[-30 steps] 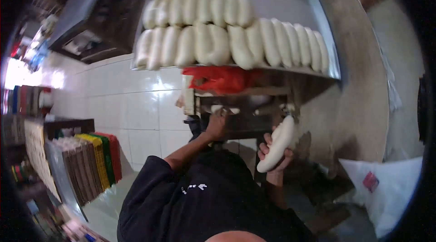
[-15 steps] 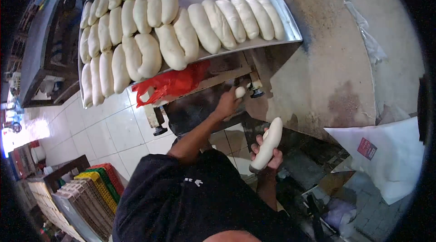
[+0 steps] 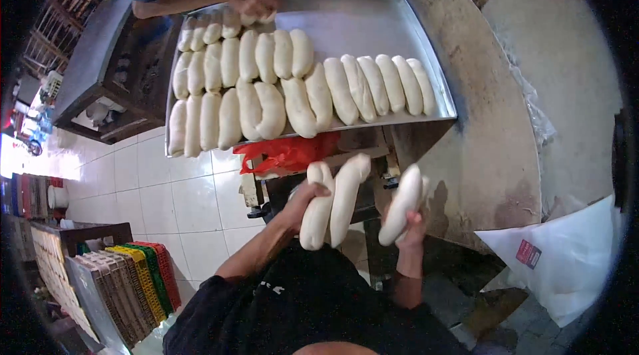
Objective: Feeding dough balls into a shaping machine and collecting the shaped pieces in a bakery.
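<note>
My left hand [image 3: 307, 199] is closed around long pale dough rolls [image 3: 349, 198], at least two side by side, just in front of the tray. To its right, my right hand [image 3: 413, 227] grips another smooth dough roll [image 3: 401, 207], tilted upright. Behind that one a second pale shape shows in part. Both hands are above the gap between my body and the metal tray [image 3: 346, 18]. Rows of similar dough rolls [image 3: 219, 118] lie on the tray, packed along its left side and near edge.
Across the tray, another person's hand [image 3: 256, 6] reaches onto the far-left rolls. A red plastic bag [image 3: 289, 154] hangs below the near edge. A worn board [image 3: 479, 88] lies right, with a white sack [image 3: 566, 248] nearer me. Stacked coloured crates [image 3: 143, 282] stand at lower left.
Dough rolls in my left hand have come up from below the tray. My right hand still holds dough. Another person's arm has appeared across the tray, and the view has shifted.
</note>
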### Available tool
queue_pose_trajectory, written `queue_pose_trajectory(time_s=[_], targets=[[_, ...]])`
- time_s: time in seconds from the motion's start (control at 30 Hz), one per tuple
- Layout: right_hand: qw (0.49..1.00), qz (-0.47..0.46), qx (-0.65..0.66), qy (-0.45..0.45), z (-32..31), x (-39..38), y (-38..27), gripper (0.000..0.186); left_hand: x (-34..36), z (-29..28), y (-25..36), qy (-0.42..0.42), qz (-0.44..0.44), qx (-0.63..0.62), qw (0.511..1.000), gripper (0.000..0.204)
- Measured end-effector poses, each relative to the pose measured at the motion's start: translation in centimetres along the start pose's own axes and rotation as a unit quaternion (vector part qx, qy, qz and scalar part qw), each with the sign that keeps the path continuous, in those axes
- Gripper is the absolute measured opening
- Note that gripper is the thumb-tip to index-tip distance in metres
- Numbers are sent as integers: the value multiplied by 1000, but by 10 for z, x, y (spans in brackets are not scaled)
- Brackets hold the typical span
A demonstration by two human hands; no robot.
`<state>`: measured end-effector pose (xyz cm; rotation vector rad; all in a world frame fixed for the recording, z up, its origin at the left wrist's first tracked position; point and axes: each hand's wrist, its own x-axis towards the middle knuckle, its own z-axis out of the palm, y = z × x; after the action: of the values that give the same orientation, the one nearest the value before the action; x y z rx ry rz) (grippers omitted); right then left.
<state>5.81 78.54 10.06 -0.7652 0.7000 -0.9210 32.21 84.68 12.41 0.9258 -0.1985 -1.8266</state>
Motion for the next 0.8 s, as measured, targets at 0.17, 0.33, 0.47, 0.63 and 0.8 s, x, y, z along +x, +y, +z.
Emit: queue_pose_trajectory(time_s=[0.17,0.33,0.47,0.63,0.8], targets=[[973,-133,-172,-82,101,120,-73,80,26,69,92,18,244,79,966,58],[737,-423,-494,187,148,202,-149,78,62,66,213,244,454,194,835,82],[760,-500,-313,272,60,154,-116,52,13,5,152,222,633,191,716,52],[919,-7,-248,305,-45,75,62,15,6,-56,-20,155,422,307,839,19],[854,173,-232,433,-118,114,224,52,95,-139,-137,193,116,842,490,56]])
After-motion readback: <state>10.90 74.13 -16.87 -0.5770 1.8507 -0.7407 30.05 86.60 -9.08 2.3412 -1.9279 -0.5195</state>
